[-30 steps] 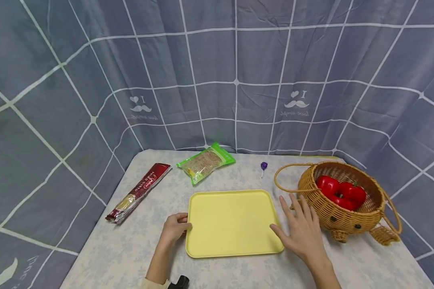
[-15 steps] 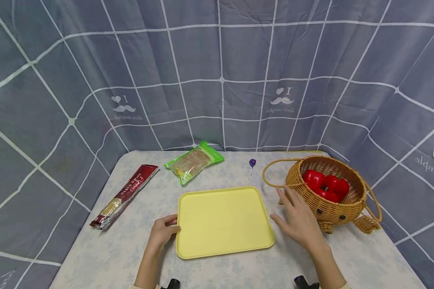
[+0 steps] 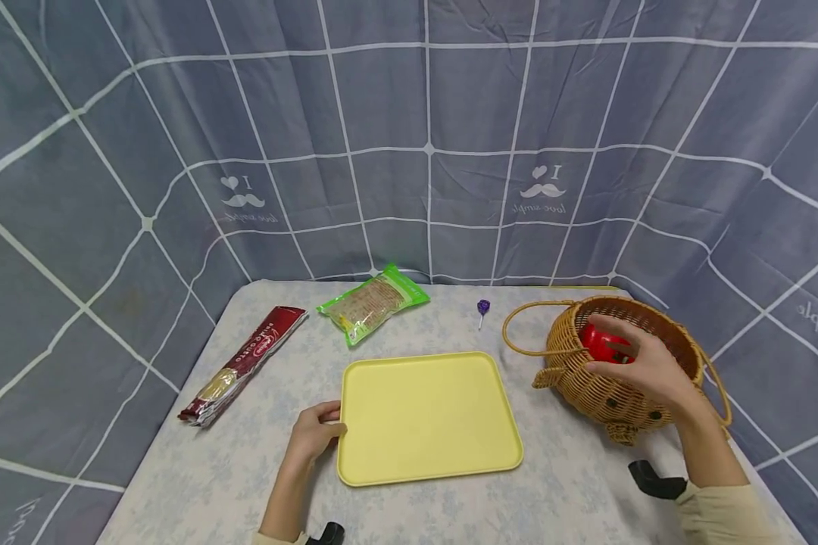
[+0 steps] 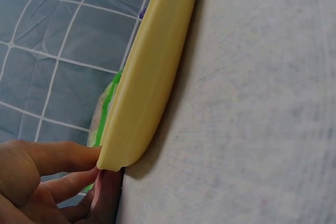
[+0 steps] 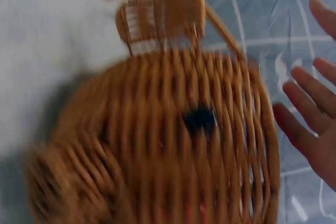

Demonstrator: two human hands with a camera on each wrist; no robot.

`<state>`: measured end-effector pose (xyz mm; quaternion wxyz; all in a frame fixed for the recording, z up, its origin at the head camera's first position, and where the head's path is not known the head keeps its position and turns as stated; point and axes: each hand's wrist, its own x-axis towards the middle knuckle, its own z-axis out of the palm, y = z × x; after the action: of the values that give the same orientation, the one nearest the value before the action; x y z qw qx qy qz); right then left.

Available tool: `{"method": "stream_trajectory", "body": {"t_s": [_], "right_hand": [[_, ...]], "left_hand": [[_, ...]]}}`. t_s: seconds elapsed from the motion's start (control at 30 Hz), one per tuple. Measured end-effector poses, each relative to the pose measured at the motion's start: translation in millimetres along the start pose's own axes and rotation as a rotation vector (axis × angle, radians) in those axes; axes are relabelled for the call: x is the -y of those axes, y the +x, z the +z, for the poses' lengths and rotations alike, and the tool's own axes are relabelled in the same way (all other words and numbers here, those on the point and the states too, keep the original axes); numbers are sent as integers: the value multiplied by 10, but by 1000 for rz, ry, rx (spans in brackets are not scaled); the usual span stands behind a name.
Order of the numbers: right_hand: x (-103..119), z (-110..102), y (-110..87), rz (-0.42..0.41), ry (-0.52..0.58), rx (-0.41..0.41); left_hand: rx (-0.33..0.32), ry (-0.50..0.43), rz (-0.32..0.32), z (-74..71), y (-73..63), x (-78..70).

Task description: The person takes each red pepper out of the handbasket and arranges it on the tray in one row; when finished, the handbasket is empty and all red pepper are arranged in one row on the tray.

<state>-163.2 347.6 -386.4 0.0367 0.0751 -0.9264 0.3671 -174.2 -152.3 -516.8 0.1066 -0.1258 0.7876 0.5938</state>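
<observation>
My left hand (image 3: pixel 311 433) pinches the left rim of a yellow tray (image 3: pixel 429 418) lying on the table. In the left wrist view, the thumb touches the rim and other fingers lie just below the edge of the tray (image 4: pixel 149 82). Over the opening of a wicker basket (image 3: pixel 579 390) is my right hand (image 3: pixel 644 365), fingers spread, partly covering the red bell peppers (image 3: pixel 598 342) inside. The right wrist view has the basket's woven side (image 5: pixel 157 108) close up and blurred, with the right hand's fingers (image 5: pixel 307 111) beyond its rim.
A red pasta packet (image 3: pixel 245 363) lies at the left of the table. Towards the back are a green-edged bag (image 3: pixel 373 304) of brownish food and a purple lollipop (image 3: pixel 482 307). The basket's looped handle (image 3: pixel 514 344) sticks out to the left. A grid-patterned curtain (image 3: pixel 382 151) surrounds the table.
My right hand has moved from beside the tray, up and right, over the basket's opening. The basket has turned slightly. My left hand stays at the tray's rim. The head view has shifted a little.
</observation>
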Motion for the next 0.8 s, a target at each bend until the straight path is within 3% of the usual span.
{"method": "stream_trajectory", "body": {"t_s": [0.1,0.3,0.47,0.8], "right_hand": [[-113,-174,102,5,6,66],[-304,-352,369,6,-121,208],[-438,-348,539,50,-187,308],[-610,-226,713,44,-210,446]], "left_hand": [[3,7,1,10,0,11],[-4,34,15,2,26,21],[1,43,14,-10,9,10],[14,65,35,-13,-31,34]]}}
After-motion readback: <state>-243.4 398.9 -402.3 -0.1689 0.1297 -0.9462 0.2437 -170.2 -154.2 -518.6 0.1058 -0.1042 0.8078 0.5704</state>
